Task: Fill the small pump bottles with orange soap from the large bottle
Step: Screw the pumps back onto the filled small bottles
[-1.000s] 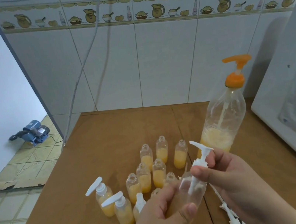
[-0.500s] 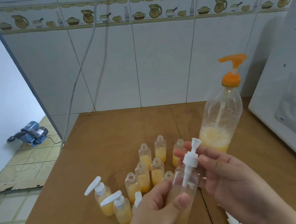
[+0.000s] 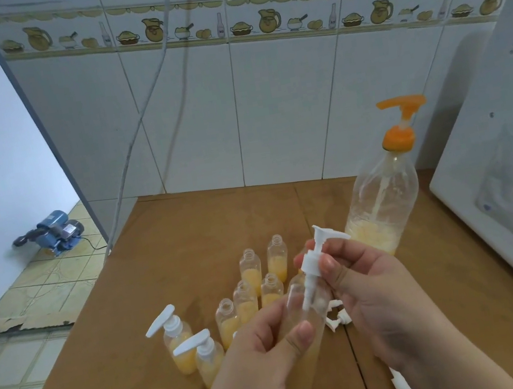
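The right hand (image 3: 369,287), fingers pinching a white pump (image 3: 313,257), had turned it further into the small bottle (image 3: 306,324) gripped by the left hand (image 3: 267,357), nearly capping it.

I get a bright, even view with soft daylight and no hard glare. The light seems to come from my left, since the large bottle (image 3: 384,204) throws a faint grey shadow rightward onto the tiled wall (image 3: 284,105). Shadows on the table (image 3: 172,241) are weak and diffuse. The wide lens bends straight lines near the edges: the wall corner on the left leans, and the tile border curves. The whole picture is slightly soft, and the left hand (image 3: 267,354) and right hand (image 3: 375,296) look smeared at their outlines.
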Action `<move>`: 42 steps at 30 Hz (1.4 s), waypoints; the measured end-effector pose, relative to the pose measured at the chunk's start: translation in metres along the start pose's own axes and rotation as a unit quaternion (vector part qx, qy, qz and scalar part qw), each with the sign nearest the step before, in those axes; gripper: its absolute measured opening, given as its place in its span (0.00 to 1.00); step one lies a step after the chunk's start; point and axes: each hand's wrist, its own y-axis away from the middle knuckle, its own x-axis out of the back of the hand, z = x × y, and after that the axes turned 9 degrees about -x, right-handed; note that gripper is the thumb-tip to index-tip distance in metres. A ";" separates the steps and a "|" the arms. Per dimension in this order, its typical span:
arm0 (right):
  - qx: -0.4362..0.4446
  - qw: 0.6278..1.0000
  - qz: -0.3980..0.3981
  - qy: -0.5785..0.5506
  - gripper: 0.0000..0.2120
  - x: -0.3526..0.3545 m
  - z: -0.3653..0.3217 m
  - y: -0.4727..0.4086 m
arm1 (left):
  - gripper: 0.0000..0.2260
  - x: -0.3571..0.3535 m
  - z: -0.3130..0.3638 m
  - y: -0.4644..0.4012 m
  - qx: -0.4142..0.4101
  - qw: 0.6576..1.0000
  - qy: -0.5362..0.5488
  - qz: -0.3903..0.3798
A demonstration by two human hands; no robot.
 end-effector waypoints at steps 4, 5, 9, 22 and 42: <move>0.026 0.999 0.041 -0.002 0.10 -0.009 -0.004 -0.002 | 0.13 -0.001 0.003 -0.003 -0.004 1.000 0.004 0.011; 0.032 0.998 0.046 0.003 0.09 -0.011 -0.005 -0.003 | 0.13 -0.001 0.004 -0.004 -0.006 1.000 0.004 0.012; 0.027 0.995 0.029 0.095 0.16 -0.005 -0.017 0.004 | 0.13 0.002 0.024 -0.003 -0.040 0.998 -0.025 0.032; -0.001 0.975 0.204 0.084 0.43 0.101 0.024 0.032 | 0.28 0.142 0.023 -0.098 -0.028 0.955 -0.201 0.217; -0.056 0.938 0.176 0.294 0.09 0.089 0.100 -0.013 | 0.25 0.144 -0.005 -0.118 0.159 0.887 -0.430 0.061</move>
